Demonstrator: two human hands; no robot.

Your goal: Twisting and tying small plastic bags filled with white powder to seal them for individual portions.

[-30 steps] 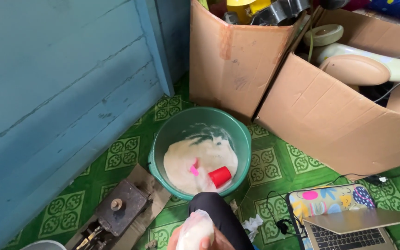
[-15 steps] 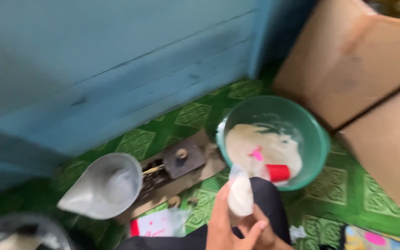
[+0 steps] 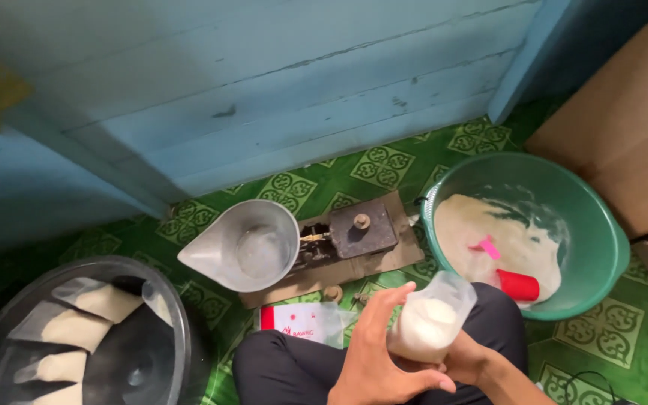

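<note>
My left hand point(image 3: 376, 352) and my right hand point(image 3: 466, 358) both hold a small clear plastic bag of white powder point(image 3: 429, 319) over my lap. The left hand wraps the bag's near side, and the right hand supports it from below on the right. Just beyond stands a balance scale point(image 3: 350, 232) with a metal scoop pan point(image 3: 245, 244) on its left arm. A green basin point(image 3: 594, 225) to the right holds white powder, a red cup point(image 3: 517, 285) and a pink scoop point(image 3: 487, 246).
A dark round tub point(image 3: 155, 322) at lower left holds several filled powder bags. A stack of empty printed plastic bags point(image 3: 301, 322) lies by my knee. Blue wooden wall behind, a cardboard box point(image 3: 631, 127) at right, green patterned floor.
The view has swung left, away from the cardboard boxes. The scale, the pan and the tub of filled bags have come into view. The bag stays in my hands.
</note>
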